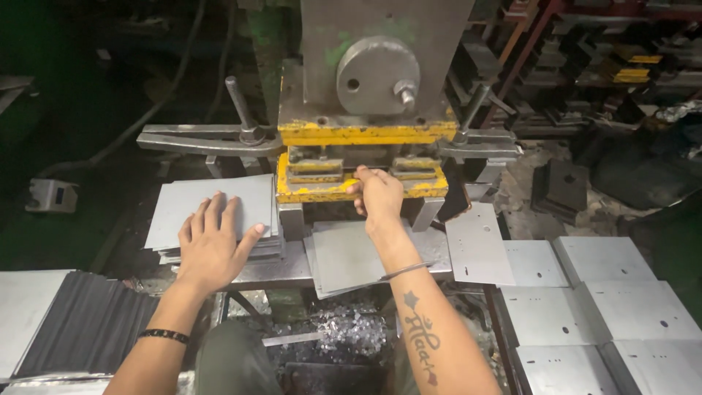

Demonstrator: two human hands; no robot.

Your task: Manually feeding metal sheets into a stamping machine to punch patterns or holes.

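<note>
My left hand lies open, flat on the stack of grey metal sheets, left of the press | my right hand reaches into the yellow die, fingers curled, grip unclear | punched sheets near right.

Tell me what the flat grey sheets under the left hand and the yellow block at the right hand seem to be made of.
Flat grey sheets: apparently thin sheet metal, matte, with crisp stacked edges. Yellow block: likely heavy steel, its yellow paint chipped to bare grey at the edges.
</note>
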